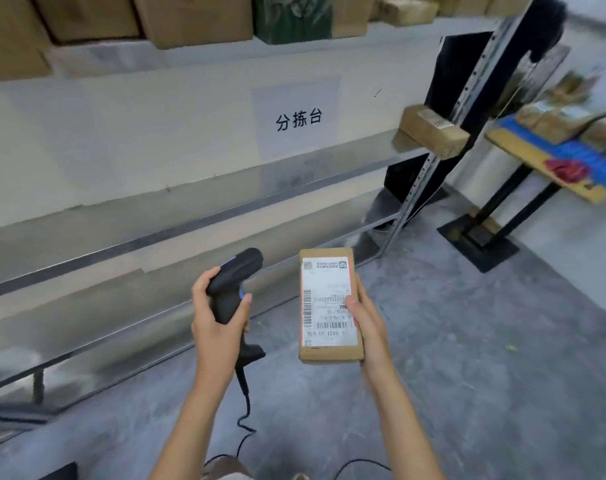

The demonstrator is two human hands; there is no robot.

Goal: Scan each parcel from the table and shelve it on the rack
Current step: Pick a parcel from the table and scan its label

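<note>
left hand (215, 318) grips scanner (233, 284) | right hand (365, 318) holds parcel (329, 308)

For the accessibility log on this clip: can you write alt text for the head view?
A person's right hand holds a small cardboard parcel, label up, while the left hand grips a black corded barcode scanner beside it. Ahead stands a metal rack with one small box at a shelf's right end and more cartons on top.

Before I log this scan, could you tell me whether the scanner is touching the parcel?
Apart. The head view shows bare floor between the scanner in the left hand and the parcel in the right hand.
</note>
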